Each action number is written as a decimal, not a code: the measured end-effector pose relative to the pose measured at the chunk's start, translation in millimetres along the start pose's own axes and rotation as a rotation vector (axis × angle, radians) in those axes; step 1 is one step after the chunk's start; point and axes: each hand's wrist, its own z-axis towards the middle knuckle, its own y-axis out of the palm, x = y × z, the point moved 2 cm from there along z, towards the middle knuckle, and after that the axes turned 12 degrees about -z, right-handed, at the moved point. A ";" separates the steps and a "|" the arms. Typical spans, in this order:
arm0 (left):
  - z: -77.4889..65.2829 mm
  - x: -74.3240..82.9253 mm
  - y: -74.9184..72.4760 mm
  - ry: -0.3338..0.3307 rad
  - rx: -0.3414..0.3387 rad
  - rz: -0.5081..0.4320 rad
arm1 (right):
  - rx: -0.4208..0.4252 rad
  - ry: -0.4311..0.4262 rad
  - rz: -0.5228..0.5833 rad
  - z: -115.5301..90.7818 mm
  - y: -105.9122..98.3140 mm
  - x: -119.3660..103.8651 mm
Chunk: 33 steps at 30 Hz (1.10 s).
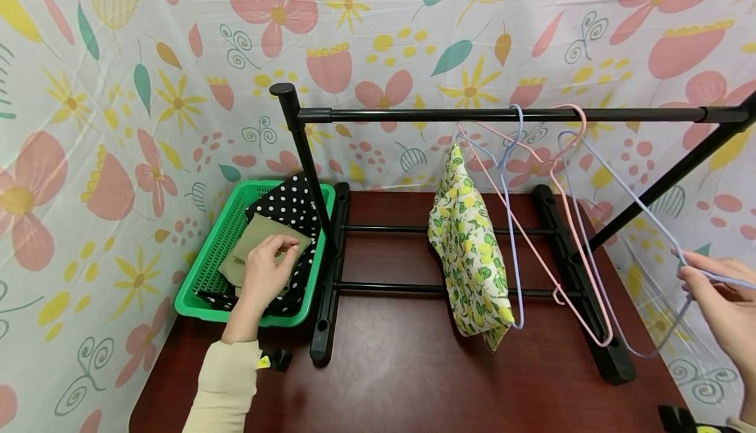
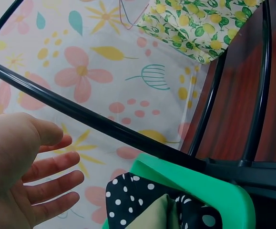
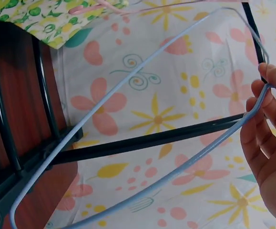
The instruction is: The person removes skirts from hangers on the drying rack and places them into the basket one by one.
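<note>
My right hand (image 1: pixel 717 295) pinches a blue clothes hanger (image 3: pixel 142 64) near its neck. The hanger stretches left from the fingers, tilted, beside the rack. Over the green basket (image 1: pixel 191 288), my left hand (image 1: pixel 268 269) hovers with loosely bent fingers; the left wrist view shows nothing in them. Inside the basket lie a folded olive cloth (image 1: pixel 256 231) and a black cloth with white dots (image 1: pixel 295 195). On the black rack's top bar (image 1: pixel 413 115) hang a pink hanger (image 1: pixel 571 210) and a blue-purple hanger (image 1: pixel 511 243) bearing a lemon-print cloth (image 1: pixel 469 249).
The rack's black feet (image 1: pixel 327 328) stand on a dark red-brown table (image 1: pixel 401 367), with the basket against the left one. Two lower bars (image 1: pixel 384 287) join the feet. A flower-patterned curtain (image 1: pixel 378 33) surrounds the back and sides. Small black objects (image 1: pixel 277 359) lie near the front.
</note>
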 end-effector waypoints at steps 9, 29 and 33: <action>-1.8 2.0 3.7 -0.018 -0.029 -0.007 | -0.022 -0.031 -0.133 8.7 4.3 -3.1; -5.4 3.8 13.8 0.010 -0.021 -0.017 | -0.189 -0.179 -0.541 50.2 17.5 -19.6; -5.6 5.3 15.9 0.011 -0.018 -0.020 | -0.206 -0.207 -0.559 60.4 21.2 -24.7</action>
